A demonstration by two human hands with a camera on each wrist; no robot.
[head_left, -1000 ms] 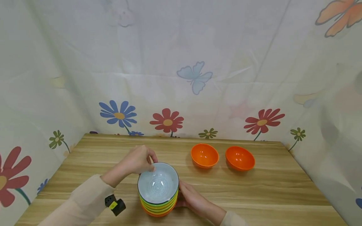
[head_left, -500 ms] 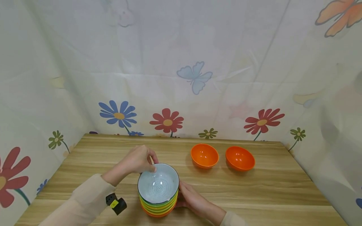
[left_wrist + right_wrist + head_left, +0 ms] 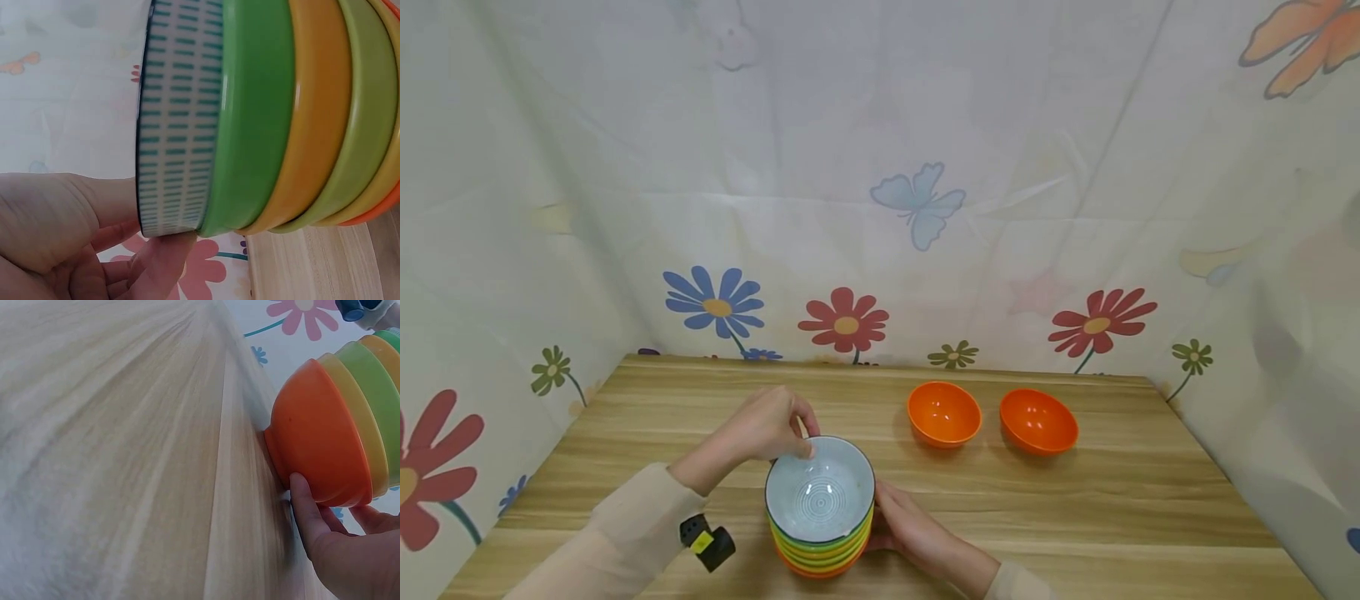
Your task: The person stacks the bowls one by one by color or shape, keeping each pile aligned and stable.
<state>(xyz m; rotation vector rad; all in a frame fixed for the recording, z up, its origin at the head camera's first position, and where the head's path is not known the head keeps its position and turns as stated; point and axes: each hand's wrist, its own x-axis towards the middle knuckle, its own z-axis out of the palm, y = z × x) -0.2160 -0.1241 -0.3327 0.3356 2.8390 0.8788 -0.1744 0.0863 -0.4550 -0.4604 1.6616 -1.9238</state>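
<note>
The left hand (image 3: 775,425) reaches in from the lower left of the head view, wrist bent over, knuckles up. Its fingers are pinched narrow on the far left rim of the pale blue bowl (image 3: 823,496), the thumb inside and at least one finger against the outer wall. That bowl tops a stack of bowls (image 3: 823,557) at the lower middle of the frame, with green, yellow and orange ones nested beneath.

The right hand (image 3: 917,533) comes from the lower right, low beside the stack, its fingers spread wide. In the right wrist view, fingertips touch the orange bottom bowl (image 3: 319,437), one of them near its base.

Two orange bowls (image 3: 943,414) sit apart on the counter (image 3: 1075,517), right of centre.

In the head view the stack hides the right fingertips, and the lower edge cuts off the right sleeve (image 3: 1017,583). The stack runs out of the left wrist view at top and right; in the right wrist view its upper bowls are cut off. A blue object (image 3: 351,309) at that view's upper right is hard to make out.
</note>
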